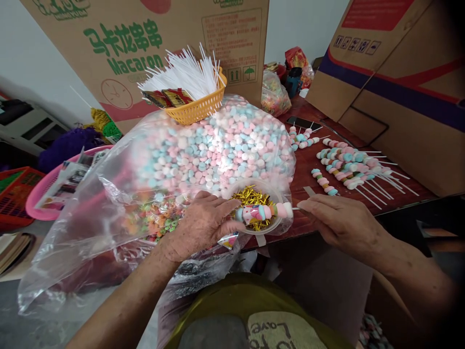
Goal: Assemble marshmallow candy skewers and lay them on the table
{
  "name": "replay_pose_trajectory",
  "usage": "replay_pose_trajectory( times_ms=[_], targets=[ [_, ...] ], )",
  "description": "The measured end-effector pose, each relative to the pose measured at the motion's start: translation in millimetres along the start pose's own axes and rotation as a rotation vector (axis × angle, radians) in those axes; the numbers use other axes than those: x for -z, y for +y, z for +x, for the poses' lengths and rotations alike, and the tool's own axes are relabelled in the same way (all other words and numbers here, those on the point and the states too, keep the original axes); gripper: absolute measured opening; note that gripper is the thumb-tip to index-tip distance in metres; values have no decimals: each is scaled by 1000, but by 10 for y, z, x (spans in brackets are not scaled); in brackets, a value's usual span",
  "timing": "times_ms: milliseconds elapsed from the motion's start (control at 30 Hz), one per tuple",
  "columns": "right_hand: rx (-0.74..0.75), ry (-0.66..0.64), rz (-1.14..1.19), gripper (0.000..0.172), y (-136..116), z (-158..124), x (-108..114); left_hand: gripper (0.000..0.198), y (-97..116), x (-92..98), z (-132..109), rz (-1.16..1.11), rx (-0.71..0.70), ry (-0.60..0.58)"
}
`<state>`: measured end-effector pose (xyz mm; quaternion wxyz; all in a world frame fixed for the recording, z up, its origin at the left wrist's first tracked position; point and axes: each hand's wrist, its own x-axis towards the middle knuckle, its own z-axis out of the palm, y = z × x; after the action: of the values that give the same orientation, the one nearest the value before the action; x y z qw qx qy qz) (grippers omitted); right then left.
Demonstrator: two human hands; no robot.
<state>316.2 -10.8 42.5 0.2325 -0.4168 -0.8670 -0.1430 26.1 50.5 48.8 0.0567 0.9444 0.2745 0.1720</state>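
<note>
A marshmallow skewer [281,210] lies level in front of me, its pink, white and blue pieces threaded on a white stick. My right hand [336,215] is closed on the stick's bare end. At the far end, my left hand [209,218] pinches between thumb and fingers; a printed clear wrapper [252,213] covers that part of the skewer. My left fingers partly hide the wrapper's edge. Just under the skewer stands a round plastic tub [278,194] of gold twist ties [250,195].
A big clear bag of pastel marshmallows [210,150] and cereal rings [169,220] fills the middle. On it rests a yellow basket [196,111] of white sticks. Finished-looking skewers [348,162] lie on the red table at right. Cardboard boxes [385,72] stand behind and right. A pink basin [36,203] is left.
</note>
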Motion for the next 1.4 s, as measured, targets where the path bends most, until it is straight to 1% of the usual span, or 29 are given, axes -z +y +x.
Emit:
replay_pose_trajectory(
  times_ms=[33,67,100,167,233,300,367,467,533,600,667,700,767,800,833,900,933,967,1033,1100,1133,1167,1200,1233,1300,1367,1400],
  targets=[
    [-6,-1,16,25,-7,3,-6,54,13,-6,28,17,8,-53],
    [-2,-8,33,24,-17,7,-10,58,27,-18,58,27,32,-113],
    [9,-18,46,24,-28,13,-9,56,40,-33,89,31,74,-175],
    [54,-36,46,23,-46,32,13,42,56,-56,150,-15,184,-291],
    [111,-46,19,22,-51,51,62,32,56,-52,198,-156,266,-397],
    [156,-57,-7,22,-50,64,123,29,54,-22,234,-299,293,-485],
    [175,-80,-26,24,-62,75,166,27,70,8,267,-343,286,-538],
    [158,-107,-45,26,-132,103,147,23,155,-10,334,-283,284,-536],
    [149,-127,-34,25,-196,133,81,22,237,-72,389,-230,303,-529],
    [129,-180,-24,22,-235,165,-1,23,311,-147,438,-191,321,-525],
    [91,-264,-26,19,-226,185,-71,28,347,-194,461,-208,334,-509],
    [65,-300,-31,19,-203,186,-96,34,344,-199,460,-242,345,-494],
    [34,-330,-27,20,-134,169,-125,47,295,-168,434,-319,368,-481],
    [35,-321,-15,20,-97,152,-131,50,253,-139,412,-353,374,-487],
    [43,-295,-4,20,-65,134,-132,49,205,-106,388,-378,378,-503],
    [85,-193,-1,21,-24,103,-123,38,118,-46,345,-438,378,-569],
    [119,-133,-8,23,-15,95,-112,34,88,-25,328,-504,375,-617],
    [159,-74,-16,23,-14,94,-97,33,69,-12,314,-604,378,-665],
    [250,14,-22,23,-23,107,-52,38,67,-10,294,-901,395,-760],
    [325,55,-8,22,-43,130,-8,43,98,-39,286,-1217,408,-824],
    [349,64,1,22,-57,139,3,43,118,-62,289,-1316,399,-845],
    [363,62,9,21,-75,144,-1,43,139,-89,298,-1349,375,-852],
    [367,53,19,21,-97,142,-22,45,157,-115,315,-1307,334,-840],
    [352,43,31,20,-124,131,-62,49,171,-133,338,-1202,285,-804],
    [269,24,86,17,-184,88,-188,70,182,-123,395,-896,213,-696],
    [115,52,207,15,-243,27,-337,97,160,-13,438,-631,208,-624],
    [22,76,292,14,-269,-3,-402,106,136,83,446,-539,227,-615]
  ],
)
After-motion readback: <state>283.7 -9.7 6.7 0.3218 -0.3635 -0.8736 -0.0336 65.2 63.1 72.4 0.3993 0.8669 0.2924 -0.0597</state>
